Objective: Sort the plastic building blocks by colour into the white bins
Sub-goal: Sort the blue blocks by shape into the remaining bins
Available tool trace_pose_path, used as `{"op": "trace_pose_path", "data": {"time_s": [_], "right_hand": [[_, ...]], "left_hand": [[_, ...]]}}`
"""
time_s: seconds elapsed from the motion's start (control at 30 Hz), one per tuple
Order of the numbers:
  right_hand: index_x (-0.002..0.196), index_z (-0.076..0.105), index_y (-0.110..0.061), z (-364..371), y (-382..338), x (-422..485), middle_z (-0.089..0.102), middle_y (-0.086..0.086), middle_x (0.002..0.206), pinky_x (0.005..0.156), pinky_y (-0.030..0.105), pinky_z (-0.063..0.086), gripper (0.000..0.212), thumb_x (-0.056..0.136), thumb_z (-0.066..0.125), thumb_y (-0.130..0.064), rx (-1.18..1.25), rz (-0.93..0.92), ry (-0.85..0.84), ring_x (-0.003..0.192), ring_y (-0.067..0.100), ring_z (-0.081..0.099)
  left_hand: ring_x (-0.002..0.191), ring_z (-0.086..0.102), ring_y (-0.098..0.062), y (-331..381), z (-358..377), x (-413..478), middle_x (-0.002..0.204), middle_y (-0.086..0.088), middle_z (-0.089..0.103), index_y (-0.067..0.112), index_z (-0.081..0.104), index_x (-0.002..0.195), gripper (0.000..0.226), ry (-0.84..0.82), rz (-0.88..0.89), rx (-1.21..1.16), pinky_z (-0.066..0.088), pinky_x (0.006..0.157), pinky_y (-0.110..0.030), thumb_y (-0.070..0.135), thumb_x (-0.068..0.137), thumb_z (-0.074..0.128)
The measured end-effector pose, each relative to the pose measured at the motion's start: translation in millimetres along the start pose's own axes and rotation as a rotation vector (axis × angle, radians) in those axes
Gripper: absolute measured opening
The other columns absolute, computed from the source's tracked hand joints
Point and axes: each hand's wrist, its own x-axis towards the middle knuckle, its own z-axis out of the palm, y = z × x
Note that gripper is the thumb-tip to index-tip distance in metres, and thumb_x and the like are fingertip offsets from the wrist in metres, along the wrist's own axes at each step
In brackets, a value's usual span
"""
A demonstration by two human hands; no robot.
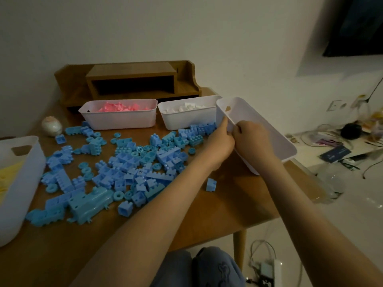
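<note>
A heap of blue building blocks (124,168) covers the middle of the wooden table (228,206). At the right edge an empty white bin (269,137) is tilted up on its side, open side facing right. My left hand (220,141) and my right hand (251,137) both grip its near long rim, close together. At the back stand a white bin with pink blocks (120,119) and a white bin with white blocks (186,119). Another white bin with yellow blocks (18,183) sits at the left edge.
A wooden desk organiser (132,81) stands against the wall behind the bins. A small round ornament (51,126) sits at the back left. One loose blue block (211,184) lies apart near my left forearm. Cables and clutter lie on the floor to the right.
</note>
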Motion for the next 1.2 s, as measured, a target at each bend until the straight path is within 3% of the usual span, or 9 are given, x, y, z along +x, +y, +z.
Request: {"op": "trace_pose_path", "data": {"time_s": [0.13, 0.23, 0.4, 0.7, 0.77, 0.87, 0.93, 1.03, 1.2], "right_hand": [[0.071, 0.046, -0.009, 0.1, 0.5, 0.4, 0.047, 0.003, 0.062, 0.045, 0.024, 0.024, 0.028, 0.098, 0.038, -0.015, 0.168, 0.008, 0.088, 0.052, 0.016, 0.043], [0.088, 0.057, -0.007, -1.3, -1.7, -3.7, 0.057, 0.007, 0.076, 0.049, 0.023, 0.031, 0.023, 0.098, 0.038, -0.016, 0.21, -0.007, 0.16, 0.064, 0.02, 0.053], [0.086, 0.058, -0.008, 2.3, 0.2, -5.3, 0.058, 0.007, 0.075, 0.049, 0.019, 0.032, 0.026, 0.099, 0.037, -0.017, 0.307, 0.013, 0.198, 0.062, 0.016, 0.052], [0.083, 0.056, -0.009, -0.6, 2.6, -2.6, 0.058, 0.008, 0.073, 0.051, 0.023, 0.037, 0.027, 0.099, 0.037, -0.017, 0.304, 0.022, 0.245, 0.061, 0.019, 0.054], [0.084, 0.055, -0.009, -2.0, 3.3, -2.5, 0.058, 0.007, 0.073, 0.049, 0.025, 0.036, 0.025, 0.099, 0.037, -0.017, 0.285, 0.019, 0.245, 0.062, 0.02, 0.054], [0.093, 0.055, -0.009, -5.6, 3.5, -4.7, 0.057, 0.006, 0.078, 0.056, 0.027, 0.035, 0.015, 0.097, 0.042, -0.015, 0.103, 0.005, 0.233, 0.063, 0.019, 0.053], [0.102, 0.052, -0.008, -9.8, 0.8, -9.2, 0.061, 0.01, 0.089, 0.061, 0.029, 0.04, 0.011, 0.096, 0.047, -0.015, 0.025, 0.01, 0.258, 0.071, 0.021, 0.056], [0.112, 0.047, -0.004, -23.3, -8.9, -15.3, 0.061, 0.015, 0.104, 0.07, 0.035, 0.047, 0.021, 0.093, 0.052, -0.013, 0.016, -0.041, 0.346, 0.086, 0.03, 0.062], [0.112, 0.051, 0.001, -39.7, -13.4, -19.0, 0.063, 0.02, 0.095, 0.058, 0.03, 0.032, 0.024, 0.091, 0.054, -0.01, 0.019, -0.23, 0.48, 0.067, 0.022, 0.046]], "left_hand": [[0.1, 0.059, -0.025, 2.3, 5.4, 3.4, 0.136, -0.009, 0.049, 0.056, 0.006, 0.143, 0.061, 0.07, -0.005, -0.235, 0.052, 0.088, -0.051, 0.026, 0.1, 0.037], [0.107, 0.058, -0.022, 7.9, 5.4, 5.8, 0.125, -0.004, 0.056, 0.049, 0.018, 0.145, 0.051, 0.032, 0.023, -0.323, 0.05, 0.093, -0.048, 0.029, 0.101, 0.037], [0.105, 0.058, -0.038, 8.1, 2.9, 7.5, 0.105, -0.021, 0.058, 0.048, 0.018, 0.145, 0.052, -0.01, 0.034, -0.239, 0.048, 0.094, -0.053, 0.026, 0.101, 0.036], [0.094, 0.059, -0.034, 14.3, 4.3, 10.1, 0.091, -0.019, 0.055, 0.045, 0.015, 0.147, 0.052, -0.005, 0.059, -0.145, 0.05, 0.092, -0.049, 0.026, 0.102, 0.034], [0.091, 0.057, -0.023, 16.7, 4.6, 9.2, 0.101, -0.017, 0.057, 0.042, 0.014, 0.148, 0.052, -0.007, 0.076, -0.122, 0.05, 0.091, -0.04, 0.025, 0.103, 0.033], [0.098, 0.049, -0.012, 17.9, 2.9, 10.9, 0.135, -0.013, 0.048, 0.037, 0.011, 0.15, 0.055, -0.021, 0.095, -0.023, 0.041, 0.085, -0.027, 0.023, 0.103, 0.034], [0.106, 0.052, -0.018, 17.9, 2.0, 11.6, 0.136, -0.009, 0.047, 0.033, 0.016, 0.15, 0.052, -0.041, 0.057, 0.097, 0.042, 0.086, -0.029, 0.025, 0.102, 0.035], [0.093, 0.057, -0.022, 16.2, -0.3, 14.2, 0.12, -0.011, 0.059, 0.021, 0.041, 0.136, 0.038, -0.072, -0.038, 0.277, 0.047, 0.072, -0.029, 0.03, 0.099, 0.037], [0.12, 0.05, -0.028, 21.7, -10.1, 4.1, 0.142, -0.012, 0.042, 0.016, 0.005, 0.151, 0.064, 0.054, -0.044, 0.24, 0.043, 0.088, -0.033, 0.021, 0.099, 0.042]]}}
